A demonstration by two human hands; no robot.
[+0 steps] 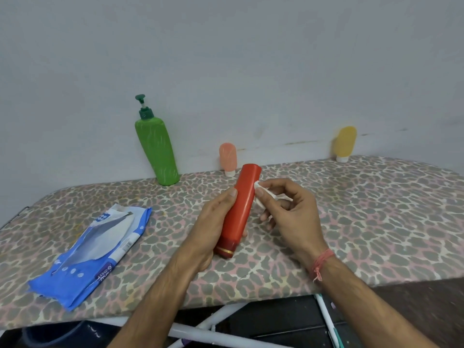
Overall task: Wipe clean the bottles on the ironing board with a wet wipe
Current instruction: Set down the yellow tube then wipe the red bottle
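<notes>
My left hand (213, 224) grips a red bottle (239, 209) around its lower body, holding it tilted with the cap end down over the ironing board (364, 212). My right hand (288, 209) pinches a small white wet wipe (261, 190) and presses it against the bottle's upper right side. A green pump bottle (157, 150) stands upright at the back left. A small pink bottle (228, 159) stands cap-down just behind the red one. A yellow bottle (345, 143) stands cap-down at the back right against the wall.
A blue and white wet-wipe pack (93, 254) lies open on the board's left side. The board's white metal legs (213, 330) show below its front edge. A grey wall rises directly behind the board.
</notes>
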